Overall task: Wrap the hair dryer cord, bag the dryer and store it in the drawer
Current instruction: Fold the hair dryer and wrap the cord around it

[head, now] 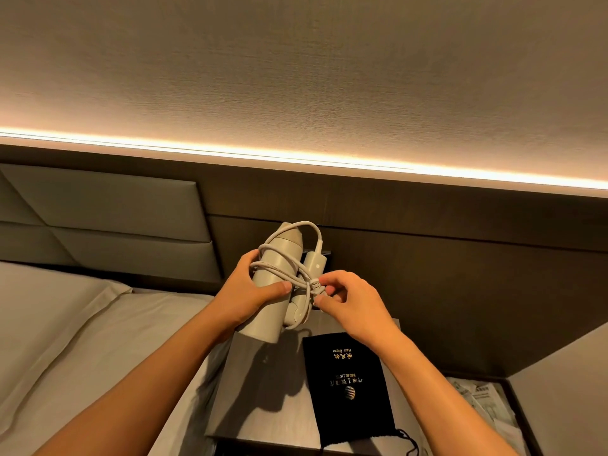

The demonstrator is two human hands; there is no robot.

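Note:
A beige folding hair dryer [275,274] is held up above the bedside table, its cord [297,274] looped several times around the barrel and handle. My left hand [253,291] grips the barrel from the left, thumb pressed on the loops. My right hand [348,301] pinches the cord's end at a knot-like bunch on the dryer's right side. A black drawstring bag [348,386] with gold lettering lies flat on the table below my right forearm. No drawer is visible.
The grey bedside table [260,406] stands between a white-sheeted bed [82,340] at left and a recess with printed papers [487,403] at right. A padded headboard [108,225] and dark wall panel [427,251] rise behind, under a lit strip.

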